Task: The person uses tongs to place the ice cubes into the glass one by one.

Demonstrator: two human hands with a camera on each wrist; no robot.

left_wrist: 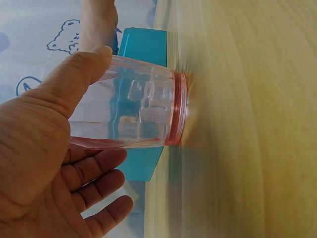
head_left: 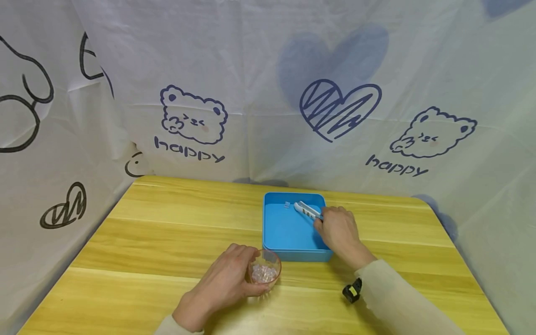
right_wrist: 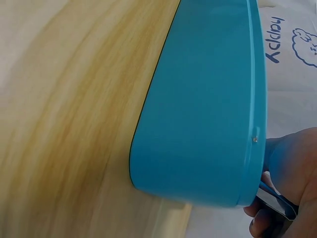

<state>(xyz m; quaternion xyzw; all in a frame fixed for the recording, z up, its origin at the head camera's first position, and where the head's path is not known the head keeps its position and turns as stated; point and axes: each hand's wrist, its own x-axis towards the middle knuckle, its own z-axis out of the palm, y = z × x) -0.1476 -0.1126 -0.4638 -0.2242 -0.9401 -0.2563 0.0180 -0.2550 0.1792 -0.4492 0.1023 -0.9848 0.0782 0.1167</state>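
My left hand (head_left: 226, 278) holds a clear plastic cup (left_wrist: 148, 111) with a pinkish rim and base, thumb on one side and fingers about the other. The cup stands upright on the table, with several clear cubes (head_left: 264, 273) inside. My right hand (head_left: 340, 230) reaches over the right wall of a shallow blue box (head_left: 280, 232) and grips white tongs (head_left: 307, 210) with dark marks. Their tips point toward a small clear cube (head_left: 286, 204) near the box's back wall, apart from it. In the right wrist view, the box wall hides most of the tongs.
The wooden table (head_left: 167, 232) carries the box near its back edge, with the cup just in front of the box's near left corner. White cloth (head_left: 251, 93) with drawn bears and hearts hangs behind and at the sides. A black device (head_left: 352, 291) sits at my right wrist.
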